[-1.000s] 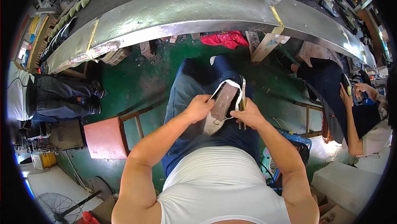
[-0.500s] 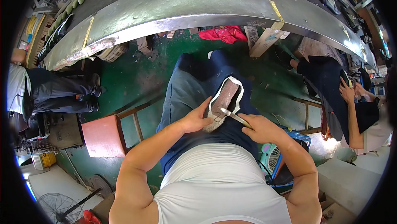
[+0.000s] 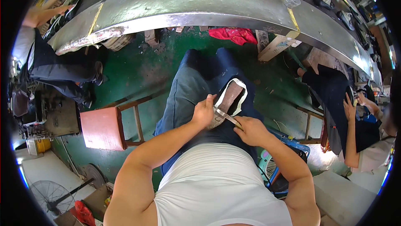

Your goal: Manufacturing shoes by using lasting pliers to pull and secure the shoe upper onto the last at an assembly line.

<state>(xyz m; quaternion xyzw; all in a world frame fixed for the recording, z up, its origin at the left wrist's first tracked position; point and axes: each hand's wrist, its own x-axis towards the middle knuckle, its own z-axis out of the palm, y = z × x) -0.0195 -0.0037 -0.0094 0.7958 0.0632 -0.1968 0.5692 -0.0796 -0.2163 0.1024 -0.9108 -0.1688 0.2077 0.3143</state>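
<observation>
An unsoled shoe (image 3: pixel 230 96) with a white rim and brownish underside rests bottom-up on my thighs, tilted, its pale grey end toward me. My left hand (image 3: pixel 203 112) grips its left edge near that end, thumb raised and fingers partly hidden. My right hand (image 3: pixel 252 130) is closed around the handle of a slim metal hand tool (image 3: pixel 224 115), which may be pincers. The tool lies across the near end of the shoe, its tip close to my left fingers.
Ahead runs a long metal-edged bench (image 3: pixel 184 0) with a clear plastic cup (image 3: pixel 291 0) and shoes on it. A red stool (image 3: pixel 102 128) stands left, a teal fan (image 3: pixel 269 165) low right. Co-workers are at the left and at the right (image 3: pixel 330 96). Red cloth (image 3: pixel 233 35) lies under the bench.
My left hand has shifted up along the shoe's edge, thumb now raised. The tool's tip has moved left toward it. The left co-worker's arms now reach to the bench.
</observation>
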